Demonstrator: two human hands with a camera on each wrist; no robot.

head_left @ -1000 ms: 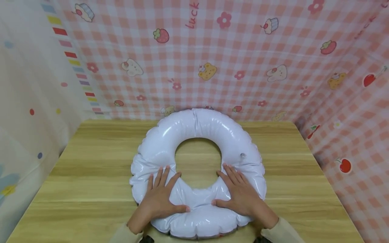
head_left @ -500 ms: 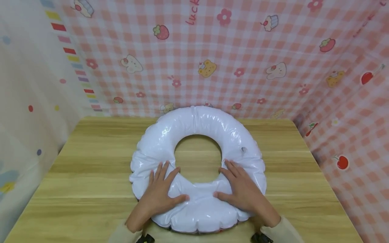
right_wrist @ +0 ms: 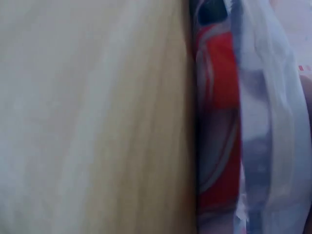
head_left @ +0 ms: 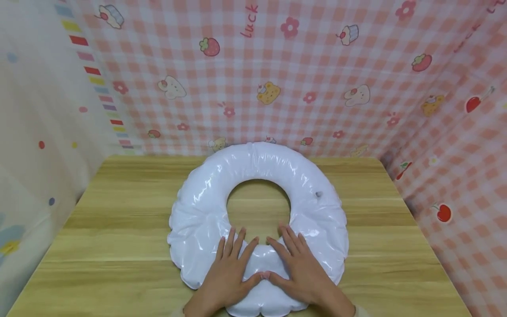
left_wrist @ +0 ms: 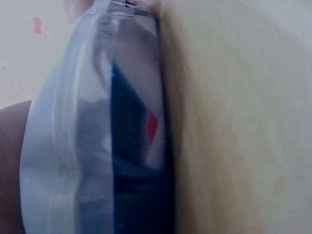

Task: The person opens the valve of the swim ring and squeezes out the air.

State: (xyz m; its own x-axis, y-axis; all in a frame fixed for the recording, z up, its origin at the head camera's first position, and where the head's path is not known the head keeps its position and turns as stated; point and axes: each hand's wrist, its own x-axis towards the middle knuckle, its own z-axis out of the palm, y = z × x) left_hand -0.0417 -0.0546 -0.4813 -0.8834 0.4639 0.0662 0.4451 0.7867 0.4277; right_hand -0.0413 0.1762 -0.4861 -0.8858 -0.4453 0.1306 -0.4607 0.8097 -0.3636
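A white inflatable swim ring (head_left: 269,160) lies flat on the wooden table (head_left: 119,229), partly soft and creased in its near half. On its near section, left of centre, my left hand (head_left: 231,273) presses down with spread, straight fingers. Beside it my right hand (head_left: 301,273) presses the same section, also spread, and the two thumb tips meet. A small valve (head_left: 318,194) shows on the ring's right side. Both wrist views look along the ring's edge: a dark blue patterned underside (left_wrist: 136,146) in the left, a red printed underside (right_wrist: 219,73) in the right.
A pink checked cloth (head_left: 237,70) with cartoon prints hangs behind the table and along its right side. To the left hangs a pale cloth (head_left: 43,176) with coloured dots.
Both hands have moved inward and toward the near edge of the ring, from its left and right sides to near its front middle. Their thumbs, apart before, now touch.
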